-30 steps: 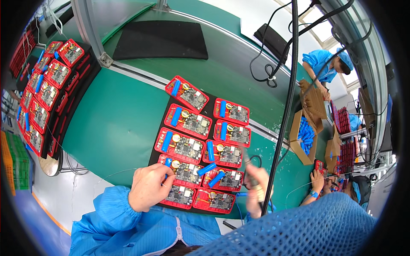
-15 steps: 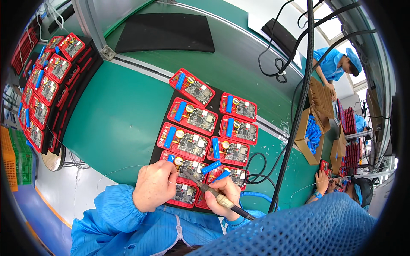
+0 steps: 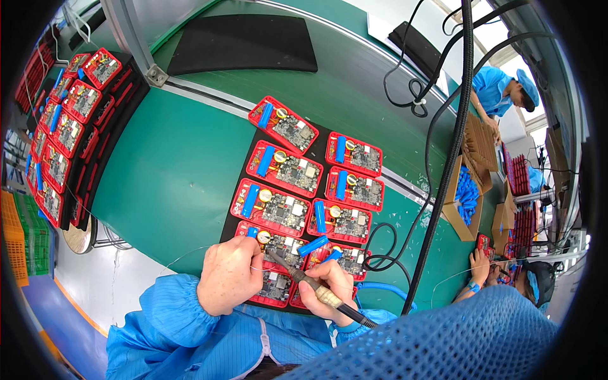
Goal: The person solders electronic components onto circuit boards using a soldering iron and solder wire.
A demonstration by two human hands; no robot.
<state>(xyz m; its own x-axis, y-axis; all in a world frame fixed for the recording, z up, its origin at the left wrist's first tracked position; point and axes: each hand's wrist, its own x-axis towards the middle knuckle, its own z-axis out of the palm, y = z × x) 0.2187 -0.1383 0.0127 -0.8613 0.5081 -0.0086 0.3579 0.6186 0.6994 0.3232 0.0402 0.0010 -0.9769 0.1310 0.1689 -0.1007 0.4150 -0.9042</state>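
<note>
My left hand [image 3: 229, 278] is nearly closed, thumb and forefinger pinched on a thin wire [image 3: 185, 254] that trails away leftward and pokes out a little past my fingertips. My right hand [image 3: 329, 290] is curled pen-fashion round a soldering iron [image 3: 297, 275], its tip pointing left at the red case [image 3: 273, 230]; whether the tip touches the board I can't tell.

My left hand keeps the place it had a second ago. My right was a blur then, out past the right-hand column; now it's in beside my left, as it was half a second ago.

The case lies fourth down in the left column, its lower left corner hidden by my left hand. From left to right it shows a blue cylinder [image 3: 252, 232], a round cell [image 3: 263, 237] and a grey circuit board [image 3: 289, 247].
</note>
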